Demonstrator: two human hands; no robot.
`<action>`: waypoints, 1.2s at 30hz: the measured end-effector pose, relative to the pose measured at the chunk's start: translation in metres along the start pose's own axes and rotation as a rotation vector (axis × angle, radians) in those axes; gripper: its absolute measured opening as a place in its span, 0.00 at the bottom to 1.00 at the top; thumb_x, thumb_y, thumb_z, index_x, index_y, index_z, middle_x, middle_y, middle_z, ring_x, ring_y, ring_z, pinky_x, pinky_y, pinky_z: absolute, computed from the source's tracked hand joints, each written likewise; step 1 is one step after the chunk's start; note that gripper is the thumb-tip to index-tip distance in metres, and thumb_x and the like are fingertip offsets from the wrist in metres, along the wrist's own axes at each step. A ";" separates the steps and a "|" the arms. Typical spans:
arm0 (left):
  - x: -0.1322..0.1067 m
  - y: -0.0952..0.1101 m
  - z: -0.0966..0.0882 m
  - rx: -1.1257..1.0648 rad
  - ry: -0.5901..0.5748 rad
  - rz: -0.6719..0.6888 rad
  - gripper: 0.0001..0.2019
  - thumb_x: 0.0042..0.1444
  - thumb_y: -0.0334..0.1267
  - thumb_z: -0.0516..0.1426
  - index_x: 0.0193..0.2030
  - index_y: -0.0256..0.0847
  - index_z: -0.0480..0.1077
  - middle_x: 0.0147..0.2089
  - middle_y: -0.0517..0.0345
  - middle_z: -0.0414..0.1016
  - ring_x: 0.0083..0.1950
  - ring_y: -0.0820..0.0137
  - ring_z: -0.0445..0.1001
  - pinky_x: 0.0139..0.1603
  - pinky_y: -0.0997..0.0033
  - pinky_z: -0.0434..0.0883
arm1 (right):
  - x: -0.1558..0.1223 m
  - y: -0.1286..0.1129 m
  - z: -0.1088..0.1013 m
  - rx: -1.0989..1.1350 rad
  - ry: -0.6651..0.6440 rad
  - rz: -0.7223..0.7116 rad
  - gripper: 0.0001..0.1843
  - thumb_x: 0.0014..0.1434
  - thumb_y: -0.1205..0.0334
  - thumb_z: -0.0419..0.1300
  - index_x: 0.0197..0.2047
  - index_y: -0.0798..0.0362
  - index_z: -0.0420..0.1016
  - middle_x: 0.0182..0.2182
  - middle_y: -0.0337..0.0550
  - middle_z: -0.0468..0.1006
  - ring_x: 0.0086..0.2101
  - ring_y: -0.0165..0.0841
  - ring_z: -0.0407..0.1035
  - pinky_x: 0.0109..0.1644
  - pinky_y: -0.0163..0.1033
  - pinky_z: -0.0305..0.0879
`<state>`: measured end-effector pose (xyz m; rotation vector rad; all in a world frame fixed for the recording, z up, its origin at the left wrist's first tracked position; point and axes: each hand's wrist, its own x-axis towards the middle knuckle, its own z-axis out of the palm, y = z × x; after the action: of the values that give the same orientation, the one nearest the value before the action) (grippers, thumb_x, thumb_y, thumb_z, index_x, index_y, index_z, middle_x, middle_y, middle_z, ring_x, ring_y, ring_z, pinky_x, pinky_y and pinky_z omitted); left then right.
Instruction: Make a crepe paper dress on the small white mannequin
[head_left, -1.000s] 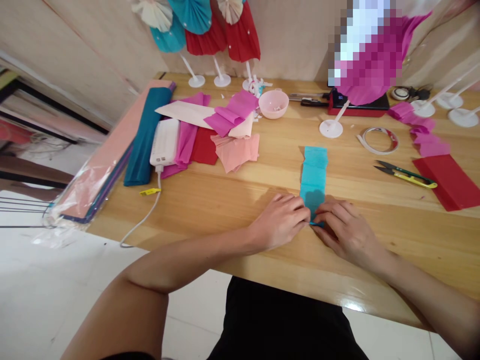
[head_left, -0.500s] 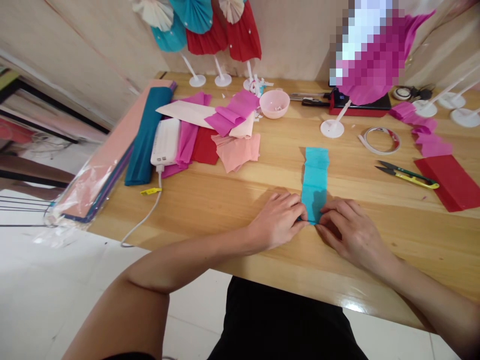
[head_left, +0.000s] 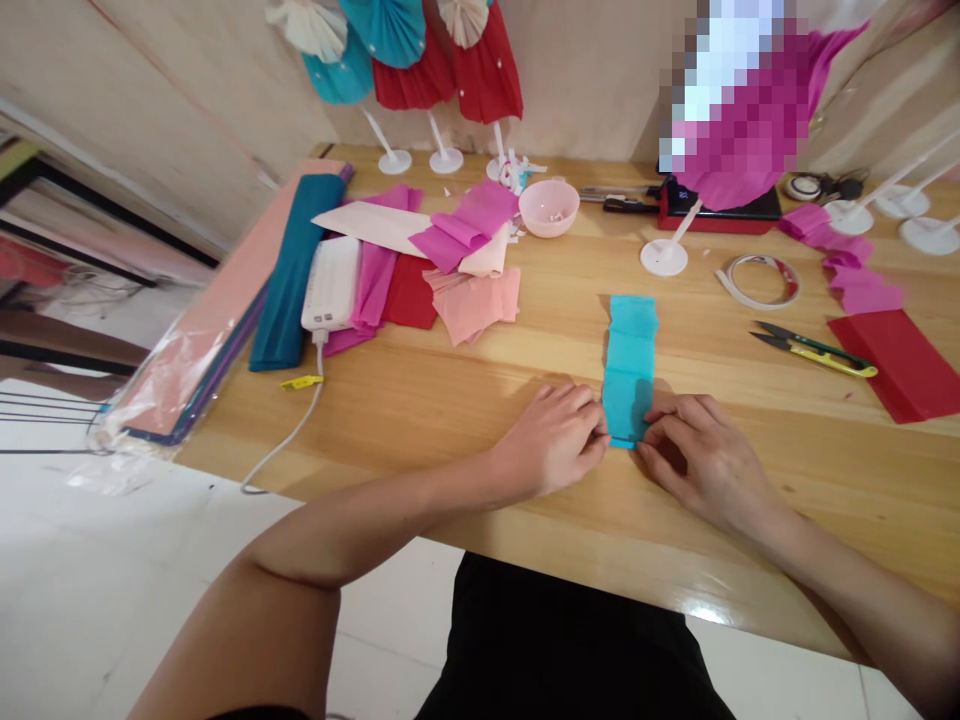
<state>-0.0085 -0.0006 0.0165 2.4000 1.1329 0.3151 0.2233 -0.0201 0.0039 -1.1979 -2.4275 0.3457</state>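
Turquoise folded crepe-paper strip (head_left: 630,350) lies flat and lengthwise on the pale wooden table (head_left: 787,470), towards its near edge. Light and soft, likely tears easily; best held at the folded end with broad finger contact. Left hand (head_left: 551,440) and right hand (head_left: 701,465) both narrow, fingertips pinching the strip's near end from either side. Yellow tag (head_left: 301,382) on the white charging cable (head_left: 300,430): no readable text. White power bank (head_left: 330,285): no legible brand.
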 end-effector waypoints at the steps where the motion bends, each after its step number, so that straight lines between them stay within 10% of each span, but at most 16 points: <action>1: 0.000 0.000 0.000 0.005 0.000 0.001 0.10 0.64 0.39 0.51 0.39 0.40 0.71 0.42 0.55 0.71 0.48 0.66 0.68 0.54 0.61 0.62 | 0.000 0.000 0.000 -0.001 0.001 0.004 0.04 0.60 0.63 0.61 0.35 0.53 0.70 0.42 0.49 0.73 0.42 0.40 0.67 0.47 0.47 0.68; 36: 0.002 -0.001 0.005 -0.052 -0.005 0.044 0.08 0.65 0.40 0.53 0.44 0.42 0.71 0.46 0.55 0.70 0.52 0.65 0.67 0.52 0.61 0.61 | -0.001 -0.001 0.000 -0.127 0.010 -0.123 0.03 0.61 0.66 0.61 0.38 0.53 0.70 0.42 0.48 0.76 0.43 0.41 0.69 0.45 0.47 0.65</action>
<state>-0.0057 -0.0003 0.0119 2.3814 1.0578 0.3491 0.2230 -0.0215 0.0045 -1.0913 -2.5328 0.1511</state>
